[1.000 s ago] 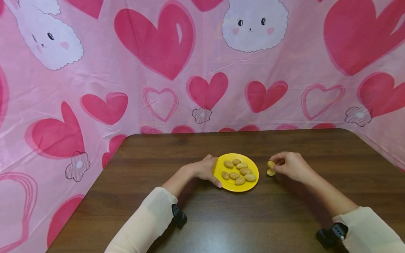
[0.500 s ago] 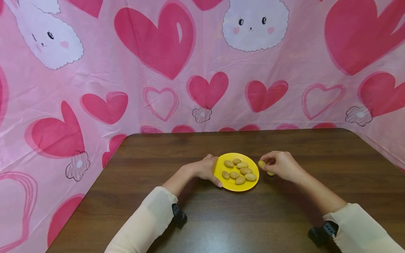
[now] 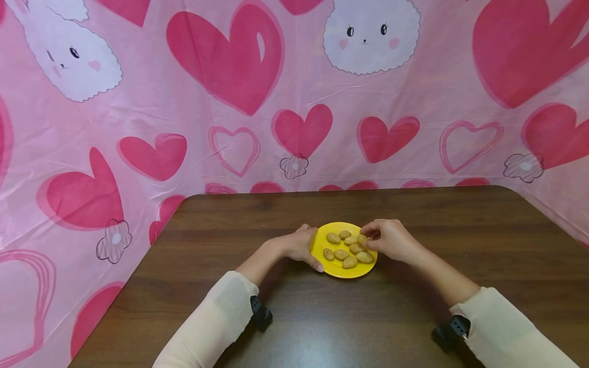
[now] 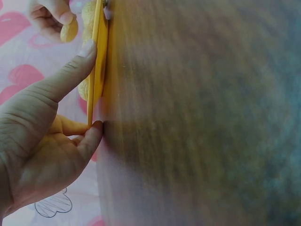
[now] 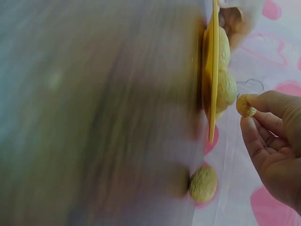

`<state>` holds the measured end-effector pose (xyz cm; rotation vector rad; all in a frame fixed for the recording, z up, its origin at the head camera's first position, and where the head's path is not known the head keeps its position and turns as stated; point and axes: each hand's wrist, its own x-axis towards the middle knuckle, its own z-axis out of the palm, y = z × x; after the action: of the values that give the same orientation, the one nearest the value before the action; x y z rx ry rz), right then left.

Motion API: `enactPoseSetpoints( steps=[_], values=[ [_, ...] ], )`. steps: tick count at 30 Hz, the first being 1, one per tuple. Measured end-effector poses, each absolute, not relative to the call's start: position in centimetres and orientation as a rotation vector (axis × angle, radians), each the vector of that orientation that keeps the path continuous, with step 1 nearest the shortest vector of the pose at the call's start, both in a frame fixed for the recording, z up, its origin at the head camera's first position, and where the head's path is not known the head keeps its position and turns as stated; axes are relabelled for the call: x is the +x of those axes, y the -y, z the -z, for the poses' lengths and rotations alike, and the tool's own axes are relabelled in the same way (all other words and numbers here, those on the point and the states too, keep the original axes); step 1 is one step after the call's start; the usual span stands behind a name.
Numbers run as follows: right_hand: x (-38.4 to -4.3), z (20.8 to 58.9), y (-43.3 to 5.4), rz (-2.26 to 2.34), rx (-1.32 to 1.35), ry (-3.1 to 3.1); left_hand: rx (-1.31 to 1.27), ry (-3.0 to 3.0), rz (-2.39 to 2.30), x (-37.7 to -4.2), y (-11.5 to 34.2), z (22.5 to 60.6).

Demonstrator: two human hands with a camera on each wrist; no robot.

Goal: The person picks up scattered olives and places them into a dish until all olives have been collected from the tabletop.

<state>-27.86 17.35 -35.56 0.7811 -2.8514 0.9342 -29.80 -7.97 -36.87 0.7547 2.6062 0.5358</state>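
Observation:
A yellow plate (image 3: 323, 241) lies on the table with several small tan, potato-like ovals (image 3: 349, 262) on it. My left hand (image 3: 296, 245) holds the plate's left rim, its thumb on the near side and fingertips low against the edge. Above the plate's right side, my right hand (image 3: 391, 241) pinches one small potato (image 5: 245, 104) between thumb and fingertips. In the right wrist view that potato is held apart from those on the plate. Another potato (image 5: 203, 183) sits on the table beside the plate; in the head view the right hand hides it.
The dark wooden table (image 3: 294, 322) stretches around both arms. Behind it hangs a pink cloth (image 3: 193, 107) printed with hearts and white animal faces. A black wrist camera (image 3: 261, 313) is strapped to the left wrist, another (image 3: 451, 332) to the right.
My right hand has lifted one potato from beside the plate and carried it left, over the plate's right side. The left hand and plate have stayed put.

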Motion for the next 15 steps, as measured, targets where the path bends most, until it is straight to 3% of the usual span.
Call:
enactPoseSetpoints(
  steps=[15],
  values=[
    [-28.7, 36.1, -14.3, -0.926, 0.847, 2.873, 0.771, -2.599, -0.560, -29.8, 8.2, 36.8]
  ],
)
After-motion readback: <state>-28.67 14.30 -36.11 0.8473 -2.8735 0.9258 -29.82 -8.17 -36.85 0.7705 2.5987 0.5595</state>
